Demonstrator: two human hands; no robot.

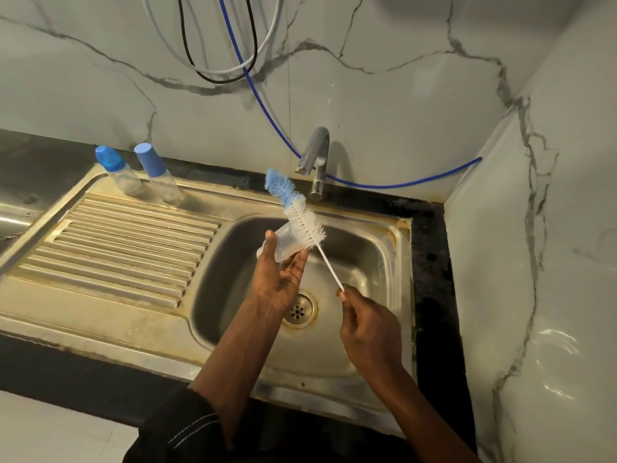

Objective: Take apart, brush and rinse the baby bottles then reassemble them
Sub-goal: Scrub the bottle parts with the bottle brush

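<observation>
Stainless steel, yellowed and stained along its edges, fills the head view: a sink (367,225) with a ribbed drainboard (127,248) on the left and a basin on the right, a round drain (298,310) at the basin's bottom. The sink sits in a black worktop (430,262), which runs into a corner of pale, grey-veined marble-look wall (384,105). A chrome tap (315,162) stands at the back rim. A blue hose (267,111) comes down the wall, passes behind the tap and runs to the right-hand wall. White cable (213,71) and black cable (187,45) hang in loops higher up.

2 capped bottles (118,172), clear with blue caps, stand side by side at the back left of the drainboard.

Over the basin, the left hand (280,279) holds an open bottle (283,240), clear and uncapped, tilted, thumb pressed on its near side and fingers beneath. The right hand (370,325) is curled, pinching the end of the thin white handle of a brush (300,212). The brush slants up toward the tap, its white bristles lying against the open bottle's upper right edge, its blue tip above. Whether any bristles are inside the bottle, I cannot tell. A dark sleeve (180,429) covers the left arm near the bottom edge.
</observation>
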